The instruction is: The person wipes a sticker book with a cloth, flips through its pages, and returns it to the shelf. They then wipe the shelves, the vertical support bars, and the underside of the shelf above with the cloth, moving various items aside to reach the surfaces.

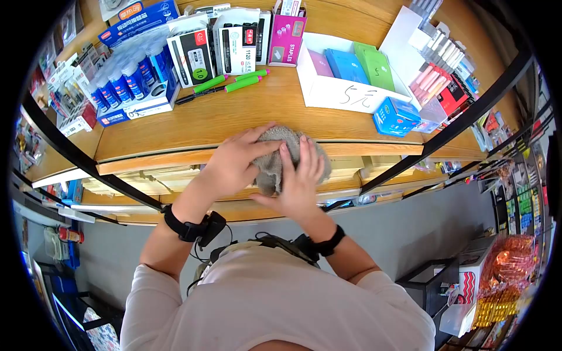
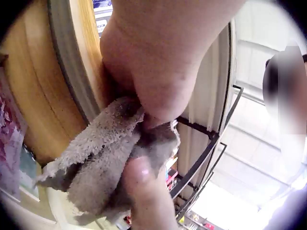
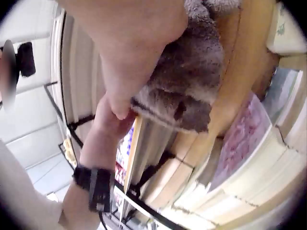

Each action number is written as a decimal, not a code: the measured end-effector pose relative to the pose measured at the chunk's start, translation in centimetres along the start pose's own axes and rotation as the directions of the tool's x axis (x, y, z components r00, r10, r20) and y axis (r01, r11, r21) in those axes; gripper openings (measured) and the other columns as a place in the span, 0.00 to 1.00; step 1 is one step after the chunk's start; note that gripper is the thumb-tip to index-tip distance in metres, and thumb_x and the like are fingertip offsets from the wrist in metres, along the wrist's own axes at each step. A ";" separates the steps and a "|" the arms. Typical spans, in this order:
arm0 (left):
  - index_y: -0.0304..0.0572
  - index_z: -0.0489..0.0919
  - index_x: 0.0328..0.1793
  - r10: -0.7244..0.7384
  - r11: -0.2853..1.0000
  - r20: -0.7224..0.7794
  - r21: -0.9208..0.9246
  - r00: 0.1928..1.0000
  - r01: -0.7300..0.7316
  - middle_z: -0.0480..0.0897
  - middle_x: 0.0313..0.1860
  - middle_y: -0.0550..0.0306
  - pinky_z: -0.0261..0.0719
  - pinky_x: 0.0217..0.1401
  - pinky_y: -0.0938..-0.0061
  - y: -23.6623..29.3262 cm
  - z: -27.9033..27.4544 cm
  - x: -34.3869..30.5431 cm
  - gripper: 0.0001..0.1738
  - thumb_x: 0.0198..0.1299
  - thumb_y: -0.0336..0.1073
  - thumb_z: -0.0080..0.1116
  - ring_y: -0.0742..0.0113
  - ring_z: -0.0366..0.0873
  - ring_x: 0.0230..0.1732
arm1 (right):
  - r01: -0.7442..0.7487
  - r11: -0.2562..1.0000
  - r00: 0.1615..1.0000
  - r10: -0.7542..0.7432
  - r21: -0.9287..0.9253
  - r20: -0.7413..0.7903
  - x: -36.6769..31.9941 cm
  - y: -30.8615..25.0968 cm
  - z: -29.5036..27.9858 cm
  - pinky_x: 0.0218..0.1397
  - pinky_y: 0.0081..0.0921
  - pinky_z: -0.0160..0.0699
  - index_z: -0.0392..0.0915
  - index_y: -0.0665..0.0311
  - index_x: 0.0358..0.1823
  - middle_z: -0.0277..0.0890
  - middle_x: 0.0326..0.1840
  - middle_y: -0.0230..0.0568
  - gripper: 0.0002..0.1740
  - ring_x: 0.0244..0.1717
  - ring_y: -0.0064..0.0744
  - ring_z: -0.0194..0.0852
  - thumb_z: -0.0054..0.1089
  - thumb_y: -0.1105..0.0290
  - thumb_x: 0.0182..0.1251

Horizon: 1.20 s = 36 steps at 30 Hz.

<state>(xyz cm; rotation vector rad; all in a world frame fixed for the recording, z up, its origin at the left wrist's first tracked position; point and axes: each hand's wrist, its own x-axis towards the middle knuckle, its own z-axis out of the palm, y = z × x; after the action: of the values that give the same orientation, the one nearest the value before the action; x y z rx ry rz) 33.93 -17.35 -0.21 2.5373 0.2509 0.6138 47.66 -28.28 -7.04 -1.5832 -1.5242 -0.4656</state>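
A crumpled grey terry cloth (image 1: pixel 270 167) is bunched between both hands at the front edge of the wooden shelf (image 1: pixel 281 111). My left hand (image 1: pixel 231 161) grips its left side, fingers bent over the top. From the right, my right hand (image 1: pixel 300 178) holds it with fingers laid across and the thumb below. In the left wrist view the folded cloth (image 2: pixel 100 172) hangs under the left hand (image 2: pixel 148 72), a thumb against its folds. A dark spot shows on the cloth (image 3: pixel 189 81) in the right wrist view, beside the right hand (image 3: pixel 134 48).
Behind the hands lie several green markers (image 1: pixel 243 83) and a black pen (image 1: pixel 199 95). Blue glue bottles (image 1: pixel 134 82), pen boxes (image 1: pixel 190 58), a purple staples box (image 1: pixel 287 38), a white box (image 1: pixel 328 93) and a small blue box (image 1: pixel 395 117) line the shelf. Dark metal posts (image 1: pixel 451 105) flank it.
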 end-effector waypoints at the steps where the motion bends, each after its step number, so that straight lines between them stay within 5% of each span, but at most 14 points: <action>1: 0.43 0.73 0.60 -0.023 0.997 -0.003 -0.078 1.000 0.022 0.63 0.67 0.37 0.61 0.66 0.61 -0.1 0.0 0.1 0.31 0.43 0.22 0.52 0.42 0.63 0.65 | -0.042 0.998 0.999 0.043 -0.054 0.013 -0.2 -0.9 1.0 0.63 0.52 0.39 0.60 0.57 0.66 0.50 0.68 0.55 0.45 0.68 0.52 0.46 0.67 0.56 0.42; 4: 0.45 0.74 0.59 -0.231 0.874 0.092 -0.418 0.969 0.248 0.68 0.63 0.38 0.69 0.59 0.60 -0.3 -1.1 0.2 0.26 0.50 0.35 0.60 0.42 0.69 0.60 | -0.011 0.984 0.993 0.032 -0.180 0.113 0.8 -0.8 1.1 0.63 0.53 0.40 0.61 0.53 0.67 0.48 0.70 0.56 0.45 0.69 0.53 0.46 0.68 0.56 0.42; 8: 0.43 0.69 0.64 -0.047 0.998 -0.056 -0.042 0.997 0.045 0.66 0.65 0.39 0.63 0.65 0.63 -0.2 -2.0 -1.1 0.32 0.50 0.35 0.62 0.44 0.64 0.65 | 0.078 0.991 0.972 -0.052 -0.105 0.227 3.1 0.2 -1.3 0.62 0.50 0.45 0.67 0.51 0.63 0.55 0.67 0.50 0.39 0.65 0.48 0.54 0.67 0.61 0.44; 12: 0.45 0.64 0.67 -0.057 0.970 -0.132 0.229 0.990 0.086 0.63 0.67 0.42 0.62 0.66 0.61 -0.6 -2.1 -0.5 0.37 0.51 0.45 0.63 0.44 0.63 0.65 | 0.055 0.998 0.956 -0.058 0.019 0.286 5.5 2.4 -2.2 0.59 0.46 0.56 0.68 0.52 0.62 0.60 0.64 0.49 0.35 0.61 0.47 0.61 0.63 0.67 0.47; 16: 0.38 0.62 0.66 0.042 0.918 -0.243 0.391 0.969 0.058 0.65 0.65 0.41 0.58 0.67 0.59 -3.2 -1.1 0.9 0.41 0.52 0.56 0.58 0.43 0.62 0.65 | 0.023 0.995 0.997 -0.016 -0.096 0.072 7.8 1.6 -0.5 0.55 0.47 0.63 0.69 0.53 0.60 0.62 0.63 0.46 0.30 0.60 0.48 0.62 0.58 0.71 0.50; 19: 0.35 0.63 0.65 -0.081 0.877 -0.228 0.446 0.970 0.178 0.66 0.64 0.41 0.58 0.68 0.57 -3.5 -0.4 1.4 0.41 0.51 0.55 0.58 0.44 0.62 0.65 | 0.085 0.984 0.976 -0.050 -0.157 0.214 9.0 1.5 0.8 0.53 0.49 0.64 0.70 0.53 0.57 0.63 0.63 0.45 0.28 0.61 0.48 0.61 0.58 0.70 0.51; 23: 0.33 0.64 0.65 -0.152 0.786 -0.161 0.579 0.975 0.218 0.63 0.67 0.38 0.55 0.70 0.57 -3.5 -0.2 1.2 0.47 0.45 0.61 0.60 0.41 0.58 0.68 | 0.090 0.992 0.978 -0.071 -0.090 0.196 9.4 1.8 0.7 0.51 0.49 0.66 0.72 0.55 0.52 0.66 0.60 0.43 0.23 0.60 0.51 0.62 0.58 0.69 0.51; 29: 0.34 0.61 0.68 -0.226 0.750 -0.112 0.615 0.968 0.246 0.59 0.70 0.40 0.51 0.72 0.57 -2.2 -0.3 1.7 0.60 0.34 0.71 0.62 0.42 0.52 0.71 | 0.391 0.907 0.915 -0.401 0.157 0.039 5.2 5.7 -3.2 0.42 0.44 0.66 0.72 0.58 0.32 0.69 0.42 0.35 0.16 0.44 0.44 0.68 0.58 0.65 0.37; 33: 0.35 0.62 0.68 -0.269 0.737 -0.112 0.615 0.957 0.280 0.58 0.71 0.41 0.51 0.72 0.56 -1.6 -0.1 2.1 0.60 0.34 0.71 0.63 0.44 0.52 0.72 | 0.514 0.858 0.846 -0.504 0.010 -0.175 0.1 12.0 -4.7 0.39 0.41 0.63 0.68 0.55 0.21 0.68 0.36 0.34 0.13 0.39 0.43 0.66 0.60 0.61 0.32; 36: 0.35 0.62 0.67 -0.255 0.727 -0.111 0.633 0.961 0.266 0.59 0.70 0.41 0.51 0.71 0.56 -1.5 -0.1 2.2 0.60 0.33 0.71 0.63 0.43 0.53 0.71 | 0.422 0.901 0.892 -0.433 -0.102 -0.130 -3.7 17.4 -5.7 0.38 0.41 0.62 0.65 0.57 0.19 0.67 0.33 0.37 0.14 0.36 0.43 0.64 0.61 0.63 0.34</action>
<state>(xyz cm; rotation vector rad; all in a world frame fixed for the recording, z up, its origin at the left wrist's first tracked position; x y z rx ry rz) 35.72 -15.46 -0.11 3.0568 0.9625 0.4884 64.97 -32.89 -12.32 -1.2236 -1.7569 -0.8742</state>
